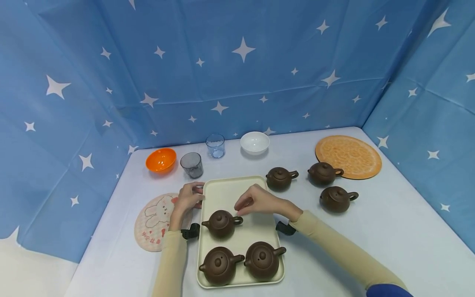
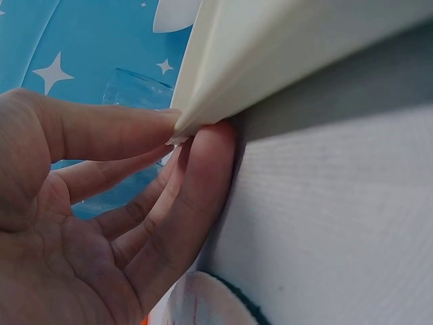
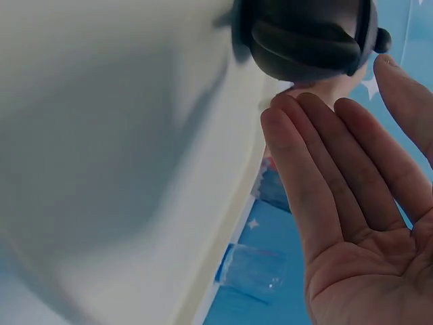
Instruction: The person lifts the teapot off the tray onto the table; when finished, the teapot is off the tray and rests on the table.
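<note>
A cream tray holds three brown teapots: one in the middle, one at the near left and one at the near right. My left hand pinches the tray's left rim between thumb and fingers, as the left wrist view shows closely. Over the tray, my right hand has its fingertips beside the handle of the middle teapot. In the right wrist view its fingers are fairly straight, and a small gap shows between them and the teapot. Nothing is in that hand.
Right of the tray stand three more brown teapots. Behind them lies an orange round mat. Along the back are an orange bowl, a grey glass, a blue glass and a white bowl. A rabbit mat lies left.
</note>
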The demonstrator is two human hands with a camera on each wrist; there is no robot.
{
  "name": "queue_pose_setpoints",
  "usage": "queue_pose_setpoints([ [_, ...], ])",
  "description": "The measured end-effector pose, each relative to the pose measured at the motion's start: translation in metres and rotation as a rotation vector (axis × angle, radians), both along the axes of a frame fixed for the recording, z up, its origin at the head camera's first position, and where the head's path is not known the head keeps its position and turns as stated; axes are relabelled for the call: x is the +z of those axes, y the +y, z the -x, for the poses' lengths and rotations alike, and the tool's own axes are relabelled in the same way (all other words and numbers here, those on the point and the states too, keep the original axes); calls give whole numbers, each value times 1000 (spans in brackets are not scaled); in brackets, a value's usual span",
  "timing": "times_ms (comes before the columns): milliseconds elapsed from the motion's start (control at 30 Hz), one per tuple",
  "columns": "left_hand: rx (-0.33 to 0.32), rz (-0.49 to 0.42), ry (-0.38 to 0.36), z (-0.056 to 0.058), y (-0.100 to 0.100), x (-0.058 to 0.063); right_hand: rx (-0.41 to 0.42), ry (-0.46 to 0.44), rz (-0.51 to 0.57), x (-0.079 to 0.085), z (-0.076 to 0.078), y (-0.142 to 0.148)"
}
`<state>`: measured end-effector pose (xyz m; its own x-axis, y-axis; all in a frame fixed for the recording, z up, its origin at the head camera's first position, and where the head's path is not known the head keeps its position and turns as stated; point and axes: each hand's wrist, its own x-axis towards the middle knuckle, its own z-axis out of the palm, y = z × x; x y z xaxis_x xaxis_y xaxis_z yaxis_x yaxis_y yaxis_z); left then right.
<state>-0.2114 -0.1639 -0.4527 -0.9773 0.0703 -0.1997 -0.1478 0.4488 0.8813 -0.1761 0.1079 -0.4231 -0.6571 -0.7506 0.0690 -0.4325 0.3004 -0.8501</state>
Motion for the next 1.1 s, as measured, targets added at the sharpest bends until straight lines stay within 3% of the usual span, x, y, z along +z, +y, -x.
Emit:
queue_pose_setpoints([
  [367, 7, 4, -9, 0, 1, 0, 25, 4, -19, -5, -5, -15],
  [1100, 6, 4, 2, 0, 0, -2, -2, 183, -85, -8, -9, -20],
])
